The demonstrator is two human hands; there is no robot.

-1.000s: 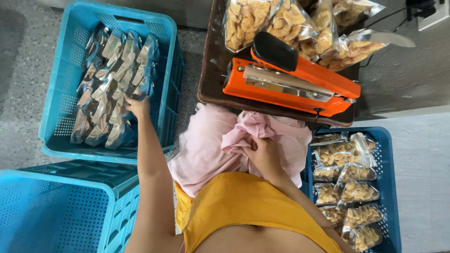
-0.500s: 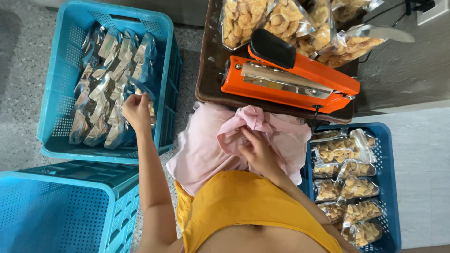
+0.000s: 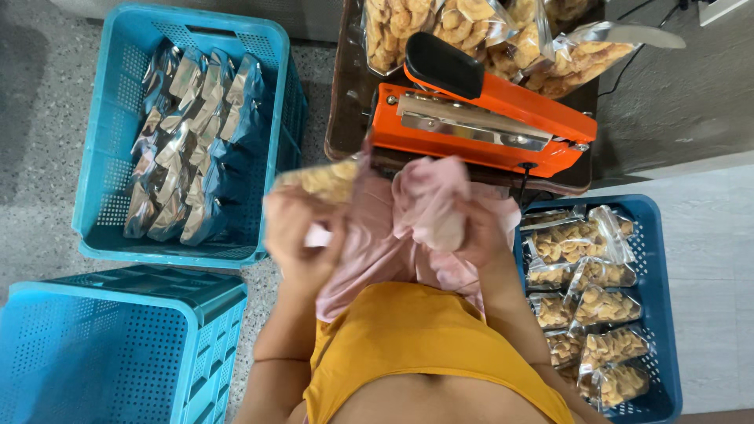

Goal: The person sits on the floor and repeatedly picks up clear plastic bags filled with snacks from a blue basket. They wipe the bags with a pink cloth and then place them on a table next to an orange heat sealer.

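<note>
My left hand (image 3: 302, 239) is raised in front of my lap and grips a blurred clear bag of pale yellow snacks (image 3: 326, 179). A little to the right, my right hand (image 3: 475, 232) is closed on a bunched fold of the pink cloth (image 3: 428, 204) that lies over my lap. Both hands are just in front of the orange heat sealer (image 3: 487, 118), which has a black handle and stands on a dark brown low table (image 3: 345, 102).
A blue crate (image 3: 102, 157) at the left holds several rows of sealed shiny packets (image 3: 188, 141). A blue crate (image 3: 656, 259) at the right holds several clear snack bags (image 3: 585, 275). An overturned blue crate (image 3: 102, 345) sits at lower left. More snack bags (image 3: 471, 23) lie behind the sealer.
My left hand has drawn back from the left crate toward my lap and now carries a snack bag. My right hand has lifted the pink cloth slightly.
</note>
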